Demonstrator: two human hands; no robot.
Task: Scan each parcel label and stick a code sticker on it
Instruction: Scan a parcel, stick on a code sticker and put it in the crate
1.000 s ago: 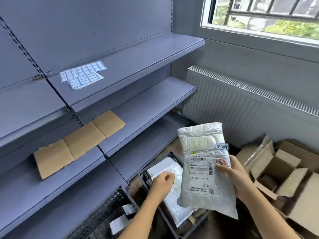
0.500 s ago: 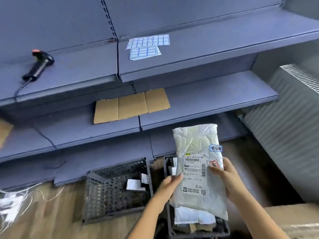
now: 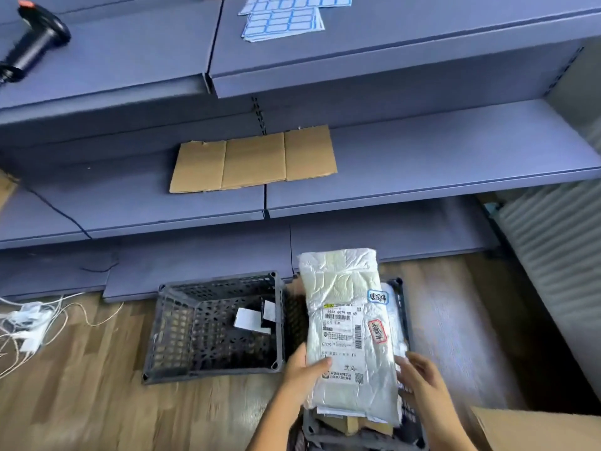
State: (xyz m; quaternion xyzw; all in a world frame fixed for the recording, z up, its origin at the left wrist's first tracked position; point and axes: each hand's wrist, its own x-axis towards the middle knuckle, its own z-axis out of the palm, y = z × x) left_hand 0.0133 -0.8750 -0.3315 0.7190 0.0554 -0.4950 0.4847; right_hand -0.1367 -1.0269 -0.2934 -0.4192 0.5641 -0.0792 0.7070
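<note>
Scanner (image 3: 35,43), black with an orange tip, lies far left on the upper shelf (image 3: 130,60). White plugs and cables (image 3: 29,323) tangled on the wood floor (image 3: 81,402) below. Left black crate (image 3: 175,330) on the floor against the bottom shelf, a few white slips (image 3: 252,319) inside. Sticker sheets (image 3: 283,14), blue-bordered blanks, sit on the upper shelf above centre. Flat cardboard (image 3: 253,161) on the middle shelf (image 3: 422,157). Left hand (image 3: 302,375) grips the parcel's lower left edge, thumb across the front, fingers behind. Parcel (image 3: 348,320), a crinkly white mailer, is held upright-ish, label side up, over the right crate (image 3: 399,284); printed label (image 3: 341,323) with barcodes on it, a blue-bordered sticker (image 3: 378,297) and a red-bordered sticker (image 3: 377,332) at its right edge. Right hand (image 3: 419,382) is at the parcel's lower right edge, blurred, fingers loosely extended; cannot tell whether it grips. More mailers lie in the right crate under the parcel. Radiator (image 3: 553,255) far right, cardboard box (image 3: 536,431) at the bottom right corner.
</note>
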